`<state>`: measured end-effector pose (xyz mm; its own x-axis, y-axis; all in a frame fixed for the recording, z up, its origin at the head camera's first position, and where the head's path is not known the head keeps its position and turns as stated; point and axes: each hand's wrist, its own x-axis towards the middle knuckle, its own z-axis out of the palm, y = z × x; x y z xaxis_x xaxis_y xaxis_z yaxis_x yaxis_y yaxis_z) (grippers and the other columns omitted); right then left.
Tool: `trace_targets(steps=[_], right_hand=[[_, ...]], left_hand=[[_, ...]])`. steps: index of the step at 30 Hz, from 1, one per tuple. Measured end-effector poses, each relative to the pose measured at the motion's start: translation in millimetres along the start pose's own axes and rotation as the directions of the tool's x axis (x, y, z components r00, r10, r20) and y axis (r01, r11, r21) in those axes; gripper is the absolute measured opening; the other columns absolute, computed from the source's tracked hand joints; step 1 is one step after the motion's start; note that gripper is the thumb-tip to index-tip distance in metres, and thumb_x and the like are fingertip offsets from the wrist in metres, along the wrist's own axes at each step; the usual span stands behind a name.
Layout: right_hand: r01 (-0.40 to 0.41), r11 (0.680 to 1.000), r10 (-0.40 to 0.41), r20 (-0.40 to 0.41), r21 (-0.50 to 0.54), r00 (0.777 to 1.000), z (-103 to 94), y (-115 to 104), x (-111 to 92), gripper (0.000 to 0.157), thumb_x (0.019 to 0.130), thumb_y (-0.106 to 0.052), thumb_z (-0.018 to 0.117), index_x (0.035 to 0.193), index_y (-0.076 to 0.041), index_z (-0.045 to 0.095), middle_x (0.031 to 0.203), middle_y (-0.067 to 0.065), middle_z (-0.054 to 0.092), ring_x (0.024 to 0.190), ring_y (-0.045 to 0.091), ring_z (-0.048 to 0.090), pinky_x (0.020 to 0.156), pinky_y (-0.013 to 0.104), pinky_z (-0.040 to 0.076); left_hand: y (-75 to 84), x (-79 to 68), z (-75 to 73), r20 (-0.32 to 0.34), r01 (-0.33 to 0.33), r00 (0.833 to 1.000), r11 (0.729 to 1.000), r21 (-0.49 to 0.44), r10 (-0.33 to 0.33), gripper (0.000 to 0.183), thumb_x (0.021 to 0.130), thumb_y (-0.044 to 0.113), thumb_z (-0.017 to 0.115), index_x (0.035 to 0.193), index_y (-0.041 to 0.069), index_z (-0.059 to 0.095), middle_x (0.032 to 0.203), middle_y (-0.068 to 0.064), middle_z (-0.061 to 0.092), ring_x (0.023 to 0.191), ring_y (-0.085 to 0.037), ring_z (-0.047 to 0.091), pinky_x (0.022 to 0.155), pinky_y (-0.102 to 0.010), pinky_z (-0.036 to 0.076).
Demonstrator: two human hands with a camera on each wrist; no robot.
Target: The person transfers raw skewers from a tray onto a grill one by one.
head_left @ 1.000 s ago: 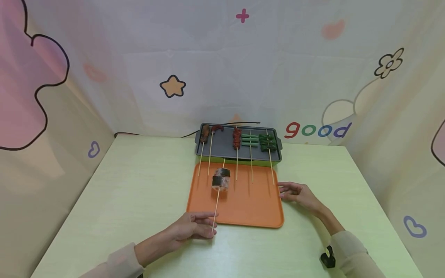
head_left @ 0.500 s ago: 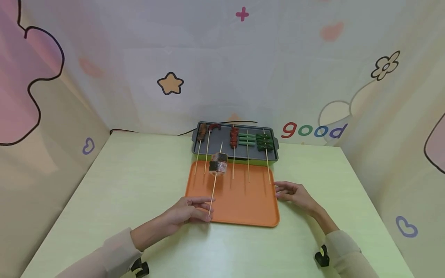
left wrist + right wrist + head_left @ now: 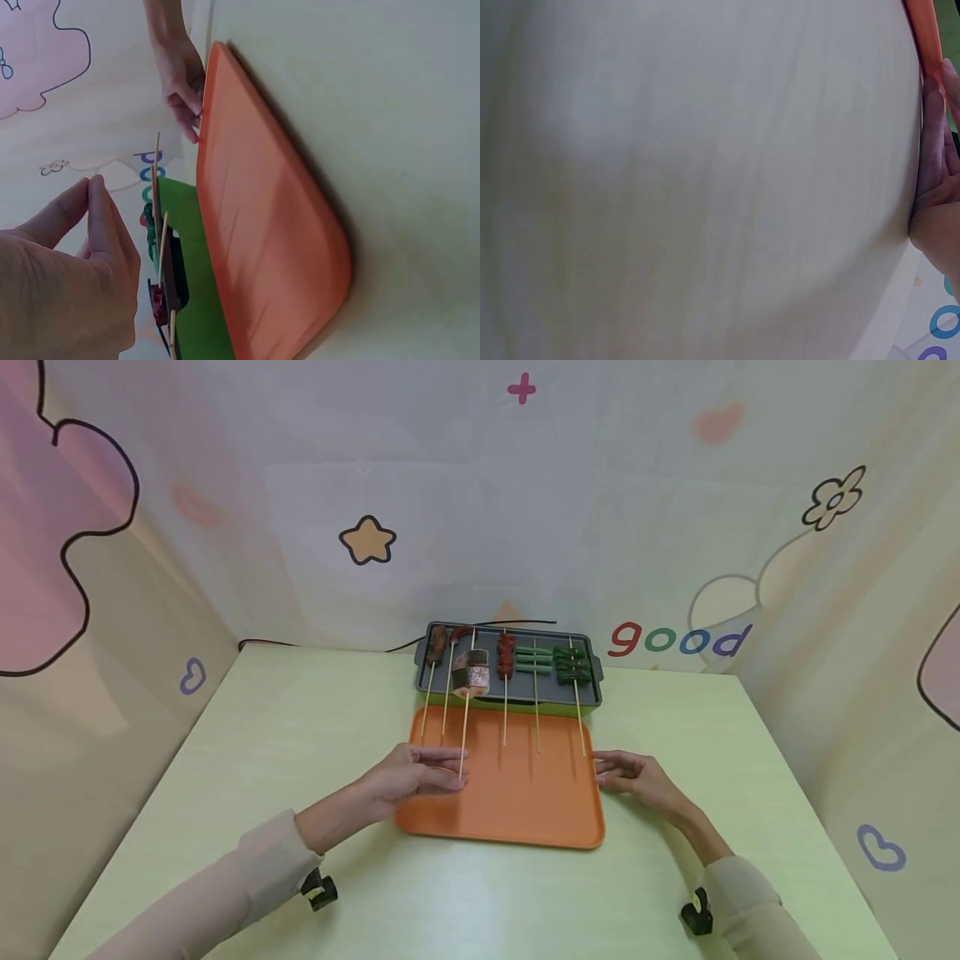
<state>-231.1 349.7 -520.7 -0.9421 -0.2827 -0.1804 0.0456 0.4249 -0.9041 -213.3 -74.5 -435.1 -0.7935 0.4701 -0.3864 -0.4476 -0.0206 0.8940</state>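
Observation:
My left hand (image 3: 420, 774) pinches the lower end of a skewer (image 3: 471, 675) between thumb and fingers. Chunky pinkish-white pieces with dark bands are threaded on it, and they overlap the front edge of the dark grey grill pan (image 3: 557, 694) in the head view. The left wrist view shows thumb and fingertips (image 3: 96, 184) meeting; the stick does not show there. Over at the right rim of the orange tray (image 3: 517, 802), my right hand (image 3: 641, 781) rests with relaxed fingers touching the edge.
Several skewers lie on the pan, their sticks reaching over the tray: brown meat (image 3: 437, 646), a curled reddish piece (image 3: 461, 632), red chunks (image 3: 506, 656), green stalks (image 3: 534, 660) and dark green leaves (image 3: 572, 667). The pan sits on a green base (image 3: 191, 247). A printed curtain (image 3: 465, 502) hangs behind.
My left hand has carried the skewer forward and away from me, from above the tray to the grill pan's front edge. The right hand has stayed at the tray's right rim.

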Motion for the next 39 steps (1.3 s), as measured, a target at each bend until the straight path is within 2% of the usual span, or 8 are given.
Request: trace_targets(steps=[4,7,11,14,17,24,31,39], right_hand=[[0.007,1.0,-0.007,-0.003,-0.001,1.0,1.0,0,0,0.05,0.097,-0.012,0.07,0.143,0.002,0.056,0.116,0.006,0.074,0.092,0.004,0.07,0.076,0.02,0.056],[-0.002,1.0,0.002,-0.005,0.002,1.0,1.7,-1,-1,0.05,0.097,-0.011,0.07,0.143,0.001,0.056,0.116,0.005,0.074,0.093,0.004,0.07,0.077,0.02,0.056],[-0.008,1.0,0.008,-0.007,0.001,1.0,1.8,-2,-2,0.05,0.096,-0.011,0.07,0.143,0.001,0.056,0.12,0.015,0.072,0.093,0.004,0.069,0.077,0.02,0.056],[0.005,1.0,-0.005,-0.003,0.007,1.0,0.9,-3,-3,0.05,0.097,-0.01,0.07,0.143,0.003,0.055,0.123,0.025,0.069,0.092,0.003,0.069,0.077,0.02,0.055],[0.012,1.0,-0.012,0.0,0.021,1.0,0.3,-3,-4,0.05,0.097,-0.009,0.069,0.143,0.004,0.054,0.124,0.029,0.067,0.092,0.003,0.07,0.078,0.019,0.056],[0.008,1.0,-0.008,0.002,0.025,1.0,-0.1,-2,-3,0.051,0.097,-0.01,0.069,0.144,0.003,0.054,0.121,0.017,0.071,0.093,0.003,0.07,0.079,0.02,0.057],[0.016,1.0,-0.017,0.007,0.025,1.0,0.9,0,-1,0.05,0.098,-0.01,0.069,0.144,0.003,0.055,0.12,0.015,0.072,0.093,0.003,0.07,0.079,0.02,0.057],[0.017,0.999,-0.017,0.013,0.03,1.0,0.6,-3,-3,0.05,0.098,-0.009,0.068,0.144,0.004,0.054,0.124,0.027,0.067,0.093,0.003,0.07,0.079,0.019,0.057]], left_hand=[[9.1,8.6,-0.5,-0.017,-0.016,1.0,1.0,0.027,0.016,0.049,0.09,-0.002,0.073,0.137,-0.002,0.062,0.113,-0.011,0.077,0.095,-0.015,0.077,0.104,-0.044,0.053],[15.3,15.5,-0.7,-0.018,-0.02,1.0,1.0,0.023,0.02,0.049,0.09,-0.005,0.072,0.138,-0.004,0.061,0.107,-0.008,0.078,0.091,-0.014,0.077,0.107,-0.048,0.05],[24.1,26.4,-0.8,-0.024,-0.005,1.0,1.0,0.011,0.005,0.051,0.089,-0.008,0.07,0.139,-0.006,0.058,0.097,-0.001,0.077,0.086,-0.012,0.076,0.108,-0.049,0.048],[30.2,35.6,-1.0,-0.022,0.005,1.0,1.0,0.017,-0.005,0.051,0.09,-0.009,0.069,0.139,-0.008,0.057,0.095,0.001,0.077,0.085,-0.012,0.075,0.107,-0.049,0.049],[35.1,44.8,-2.0,-0.021,0.018,1.0,0.999,0.026,-0.018,0.05,0.09,-0.01,0.068,0.139,-0.009,0.058,0.092,0.001,0.077,0.083,-0.011,0.075,0.108,-0.049,0.048],[43.0,61.5,-5.2,-0.036,0.076,0.996,0.997,0.007,-0.076,0.052,0.091,-0.011,0.064,0.142,-0.01,0.053,0.095,-0.004,0.078,0.079,-0.011,0.075,0.113,-0.05,0.042],[43.3,69.7,-8.9,-0.047,0.115,0.992,0.993,-0.007,-0.115,0.052,0.092,-0.013,0.062,0.143,-0.011,0.051,0.088,-0.003,0.076,0.077,-0.011,0.074,0.109,-0.045,0.044],[39.6,67.5,-8.0,-0.069,0.069,0.996,0.992,0.102,-0.062,0.049,0.092,-0.009,0.066,0.139,-0.014,0.054,0.098,-0.01,0.077,0.076,-0.01,0.073,0.109,-0.05,0.045]])
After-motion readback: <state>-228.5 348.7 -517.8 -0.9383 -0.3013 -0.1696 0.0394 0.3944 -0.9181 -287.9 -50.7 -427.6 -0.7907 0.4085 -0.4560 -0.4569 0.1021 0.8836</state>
